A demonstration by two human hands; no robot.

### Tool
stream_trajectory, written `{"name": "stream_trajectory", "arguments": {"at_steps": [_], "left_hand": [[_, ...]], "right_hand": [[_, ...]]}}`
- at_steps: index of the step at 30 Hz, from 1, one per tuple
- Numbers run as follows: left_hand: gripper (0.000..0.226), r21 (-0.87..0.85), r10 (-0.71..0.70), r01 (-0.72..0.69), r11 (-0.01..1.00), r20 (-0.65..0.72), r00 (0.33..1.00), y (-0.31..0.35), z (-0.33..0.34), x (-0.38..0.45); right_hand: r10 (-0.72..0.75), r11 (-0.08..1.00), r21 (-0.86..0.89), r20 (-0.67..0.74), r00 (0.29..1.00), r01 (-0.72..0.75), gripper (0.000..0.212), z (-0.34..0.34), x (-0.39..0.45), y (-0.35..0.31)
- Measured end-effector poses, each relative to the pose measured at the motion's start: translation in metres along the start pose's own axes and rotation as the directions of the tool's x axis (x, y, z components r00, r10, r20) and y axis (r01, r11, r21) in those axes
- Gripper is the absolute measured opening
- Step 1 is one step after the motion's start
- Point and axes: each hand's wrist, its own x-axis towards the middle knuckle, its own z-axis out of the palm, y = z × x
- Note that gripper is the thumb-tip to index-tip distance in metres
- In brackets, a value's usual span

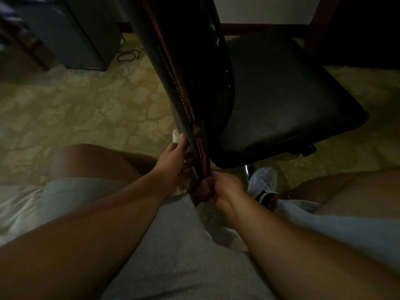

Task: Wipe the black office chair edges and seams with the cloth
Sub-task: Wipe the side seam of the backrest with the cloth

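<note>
The black office chair's backrest [194,68] rises edge-on through the middle of the view, with a stitched seam [184,105] running down its edge. Its seat [281,94] spreads to the right. My left hand [173,159] clasps the lower backrest edge, thumb on the seam. A small pale piece of cloth [176,135] shows beside the thumb tip, pressed to the chair's back side. My right hand [223,187] is clenched around the very bottom of the backrest edge; its fingers sit in shadow.
I sit with bare knees either side of the chair, in light shorts. A foot in a white shoe [263,180] rests by the chrome column [249,172]. Patterned carpet [86,109] lies left. A dark cabinet [71,33] and cable [127,55] stand far left.
</note>
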Motion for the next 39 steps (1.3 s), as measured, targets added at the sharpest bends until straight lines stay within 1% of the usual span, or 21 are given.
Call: {"name": "stream_trajectory", "arguments": {"at_steps": [3, 8, 12, 16, 18, 21, 23, 25, 26, 28, 30, 32, 34, 37, 39], "left_hand": [[0.043, -0.011, 0.000, 0.000, 1.000, -0.001, 1.000, 0.001, 0.001, 0.001], [0.042, 0.004, -0.003, 0.003, 1.000, 0.007, 1.000, 0.002, 0.000, -0.001], [0.038, 0.018, 0.017, -0.017, 1.000, -0.003, 1.000, 0.003, 0.003, -0.002], [0.036, 0.039, 0.008, -0.008, 0.999, -0.005, 1.000, 0.007, 0.003, -0.007], [0.033, 0.059, 0.017, -0.017, 0.998, 0.003, 1.000, 0.009, 0.004, -0.009], [0.029, 0.054, 0.032, -0.033, 0.998, 0.017, 0.999, 0.011, 0.006, -0.013], [0.032, 0.052, 0.024, -0.024, 0.998, 0.018, 1.000, 0.012, 0.006, -0.015], [0.040, 0.060, 0.021, -0.021, 0.998, 0.010, 1.000, 0.011, 0.006, -0.016], [0.043, 0.063, 0.025, -0.026, 0.998, 0.007, 1.000, 0.010, 0.006, -0.016], [0.046, 0.060, 0.036, -0.036, 0.998, 0.002, 0.999, 0.008, 0.006, -0.018], [0.049, 0.058, 0.036, -0.036, 0.998, 0.001, 0.999, 0.008, 0.006, -0.019], [0.049, 0.056, 0.026, -0.026, 0.998, 0.005, 1.000, 0.008, 0.005, -0.019], [0.046, 0.057, 0.022, -0.022, 0.998, 0.009, 1.000, 0.008, 0.005, -0.019], [0.042, 0.053, 0.031, -0.032, 0.998, 0.006, 0.999, 0.007, 0.006, -0.019], [0.040, 0.033, 0.021, -0.021, 0.999, 0.014, 1.000, 0.007, 0.008, -0.020]], "right_hand": [[-0.003, 1.000, -0.001, 0.045, 0.999, 0.003, 0.018, -0.001, 0.002, -0.001], [-0.034, 0.995, -0.089, 0.006, 0.999, 0.035, 0.021, -0.001, -0.002, -0.002], [0.003, 0.998, -0.068, 0.019, 1.000, -0.002, 0.017, -0.002, -0.002, -0.003], [-0.025, 0.995, -0.096, 0.025, 0.999, 0.027, 0.017, -0.002, -0.003, -0.006], [-0.038, 0.997, -0.069, 0.024, 0.999, 0.039, 0.015, 0.000, -0.004, -0.006], [-0.025, 0.998, -0.052, 0.051, 0.998, 0.028, 0.020, -0.002, -0.004, -0.007], [-0.023, 0.996, -0.082, 0.054, 0.998, 0.027, 0.019, -0.006, -0.004, -0.009], [-0.041, 0.991, -0.127, 0.045, 0.998, 0.047, 0.022, -0.008, -0.005, -0.010], [-0.050, 0.987, -0.146, 0.062, 0.997, 0.059, 0.023, -0.009, -0.005, -0.009], [-0.066, 0.990, -0.120, 0.115, 0.991, 0.079, 0.030, -0.008, -0.005, -0.008], [-0.063, 0.992, -0.100, 0.114, 0.991, 0.075, 0.034, -0.007, -0.005, -0.008], [-0.062, 0.992, -0.104, 0.056, 0.997, 0.067, 0.027, -0.005, -0.004, -0.007], [-0.064, 0.991, -0.116, 0.041, 0.997, 0.069, 0.021, -0.004, -0.008, -0.006], [-0.070, 0.990, -0.114, 0.083, 0.994, 0.080, 0.028, -0.006, -0.008, -0.008], [-0.060, 0.994, -0.090, 0.065, 0.996, 0.065, 0.026, -0.005, -0.008, -0.011]]}}
